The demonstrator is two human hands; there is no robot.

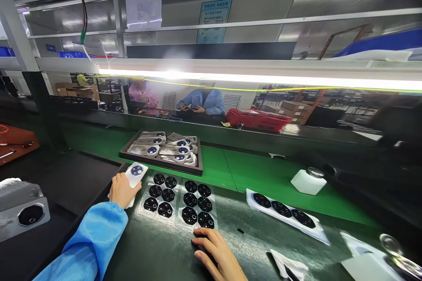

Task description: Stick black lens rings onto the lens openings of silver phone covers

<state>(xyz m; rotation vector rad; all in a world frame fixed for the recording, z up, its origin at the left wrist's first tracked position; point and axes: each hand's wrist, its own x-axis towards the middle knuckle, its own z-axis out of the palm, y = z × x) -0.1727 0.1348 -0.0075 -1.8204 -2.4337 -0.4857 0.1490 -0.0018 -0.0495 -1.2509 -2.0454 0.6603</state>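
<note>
My left hand is closed around a pale phone back cover with a dark round camera area at its top. It is held at the table's left, beside the rim of a black tray. To its right lie two clear sheets, one with black round camera stickers and the other with similar stickers. My right hand rests low over the table with fingers apart and nothing in it. Its fingertips are at the lower edge of the right-hand sheet.
Behind the sheets, a dark tray holds several phone back covers. More covers lie at far left. On the right are a sticker strip, a white bottle, a cloth and another bottle. People sit beyond the bench.
</note>
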